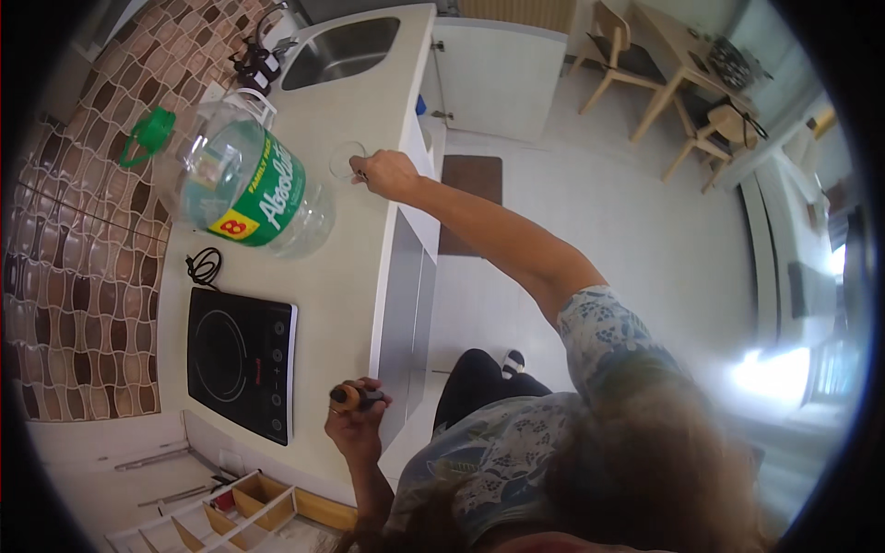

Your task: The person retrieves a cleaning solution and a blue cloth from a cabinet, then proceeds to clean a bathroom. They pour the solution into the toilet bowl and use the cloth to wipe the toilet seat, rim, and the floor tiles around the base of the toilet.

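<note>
Low in the picture, by the counter's front edge, my left hand point(355, 426) is closed round a small dark cylinder with an orange-brown round end point(344, 398); its exact kind is unclear. My right hand point(387, 175) reaches out over the counter and pinches the rim of a round clear glass vessel point(341, 160). Whether that glass rests on the counter or hangs just above it, I cannot tell. Left of the glass stands a large clear plastic water bottle point(309, 221) with a green label and a green handled cap point(155, 131).
A black induction cooktop point(235, 364) lies on the pale counter point(336, 323), its coiled cord point(205, 267) beyond it. At the far end are a steel sink point(341, 53) and dark pump bottles point(253, 69). A cabinet door point(502, 83) hangs open. A divided drawer organizer point(249, 507) sits lower left.
</note>
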Demonstrator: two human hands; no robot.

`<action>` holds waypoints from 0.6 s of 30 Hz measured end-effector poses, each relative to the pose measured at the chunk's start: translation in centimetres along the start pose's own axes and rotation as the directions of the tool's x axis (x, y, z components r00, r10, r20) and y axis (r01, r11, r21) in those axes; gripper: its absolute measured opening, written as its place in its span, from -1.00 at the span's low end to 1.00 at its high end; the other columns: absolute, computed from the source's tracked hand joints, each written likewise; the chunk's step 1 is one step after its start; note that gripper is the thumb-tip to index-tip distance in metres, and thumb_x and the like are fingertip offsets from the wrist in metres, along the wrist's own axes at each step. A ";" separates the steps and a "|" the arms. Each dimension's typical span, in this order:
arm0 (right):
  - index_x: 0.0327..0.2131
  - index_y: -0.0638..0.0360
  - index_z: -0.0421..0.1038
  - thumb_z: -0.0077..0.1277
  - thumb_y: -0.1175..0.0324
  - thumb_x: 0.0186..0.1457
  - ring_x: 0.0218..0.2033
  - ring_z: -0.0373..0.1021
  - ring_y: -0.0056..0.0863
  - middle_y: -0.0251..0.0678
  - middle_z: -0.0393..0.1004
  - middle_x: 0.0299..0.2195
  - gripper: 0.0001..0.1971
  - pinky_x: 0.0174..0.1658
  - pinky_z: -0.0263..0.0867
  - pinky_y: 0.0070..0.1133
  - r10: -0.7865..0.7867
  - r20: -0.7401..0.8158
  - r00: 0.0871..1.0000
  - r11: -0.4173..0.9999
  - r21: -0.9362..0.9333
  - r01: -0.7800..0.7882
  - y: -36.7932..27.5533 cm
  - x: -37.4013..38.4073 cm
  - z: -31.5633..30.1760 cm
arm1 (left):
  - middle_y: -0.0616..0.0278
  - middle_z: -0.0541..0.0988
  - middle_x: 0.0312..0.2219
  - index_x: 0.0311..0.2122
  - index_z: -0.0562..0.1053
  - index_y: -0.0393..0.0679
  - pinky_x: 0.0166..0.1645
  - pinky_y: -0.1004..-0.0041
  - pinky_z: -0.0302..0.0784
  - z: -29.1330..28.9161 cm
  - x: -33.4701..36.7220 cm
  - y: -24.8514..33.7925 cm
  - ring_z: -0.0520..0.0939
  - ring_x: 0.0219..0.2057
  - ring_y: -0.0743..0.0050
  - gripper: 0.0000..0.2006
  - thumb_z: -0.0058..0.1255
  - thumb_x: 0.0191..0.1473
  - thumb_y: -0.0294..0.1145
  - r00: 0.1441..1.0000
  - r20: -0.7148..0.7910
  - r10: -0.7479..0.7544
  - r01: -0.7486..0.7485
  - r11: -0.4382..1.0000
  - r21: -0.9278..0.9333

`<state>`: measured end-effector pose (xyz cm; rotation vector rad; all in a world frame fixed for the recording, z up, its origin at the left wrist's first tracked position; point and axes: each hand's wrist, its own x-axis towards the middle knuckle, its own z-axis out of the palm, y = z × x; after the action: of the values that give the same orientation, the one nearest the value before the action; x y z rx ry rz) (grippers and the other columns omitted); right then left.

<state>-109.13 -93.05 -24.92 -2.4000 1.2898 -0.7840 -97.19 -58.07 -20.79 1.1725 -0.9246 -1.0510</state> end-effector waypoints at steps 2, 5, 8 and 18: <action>-0.42 0.07 0.34 -0.03 0.34 -0.07 -0.48 0.43 -0.21 -0.19 0.46 -0.57 -0.90 -0.47 0.31 -0.35 -0.044 0.036 0.998 0.999 -0.002 0.044 1.7 2.4 1.3 | 0.06 0.42 -0.31 -0.22 0.32 -0.31 -0.31 0.44 0.54 2.1 0.9 -0.5 0.49 -0.30 0.33 -0.65 0.03 -0.20 -0.77 0.999 -0.043 -0.012 0.013 1.000 0.021; -0.42 0.08 0.35 -0.06 0.37 -0.07 -0.45 0.44 -0.21 -0.21 0.47 -0.54 -0.92 -0.46 0.32 -0.35 -0.124 0.100 0.987 0.991 0.063 0.118 1.1 5.5 2.9 | 0.05 0.42 -0.30 -0.22 0.32 -0.31 -0.31 0.44 0.54 4.0 3.3 -2.0 0.49 -0.29 0.31 -0.64 0.05 -0.20 -0.76 0.989 -0.143 0.028 -0.027 1.000 0.009; -0.42 0.10 0.35 -0.09 0.40 -0.07 -0.43 0.44 -0.21 -0.27 0.50 -0.45 -0.92 -0.43 0.35 -0.37 -0.181 0.088 0.979 0.973 0.161 0.165 2.8 8.4 4.7 | 0.03 0.43 -0.30 -0.22 0.32 -0.31 -0.32 0.46 0.53 6.7 7.6 -2.5 0.50 -0.34 0.34 -0.65 0.10 -0.20 -0.69 0.987 -0.154 0.048 -0.052 0.998 -0.023; -0.09 0.10 0.33 0.10 0.24 -0.09 -0.59 0.36 -0.48 -0.35 0.42 -0.64 -0.56 -0.47 0.26 -0.53 -0.164 0.406 0.899 0.587 0.773 -0.242 6.5 10.0 -5.2 | 0.05 0.47 -0.34 -0.18 0.31 -0.33 -0.35 0.52 0.45 13.1 24.5 -1.8 0.48 -0.47 0.46 -0.70 0.01 -0.10 -0.59 0.990 -0.099 0.098 -0.084 0.987 0.135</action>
<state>-112.06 -105.03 -20.77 -1.6181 0.5720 -0.5740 -103.47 -85.22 -19.81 1.2696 -0.9655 -0.8572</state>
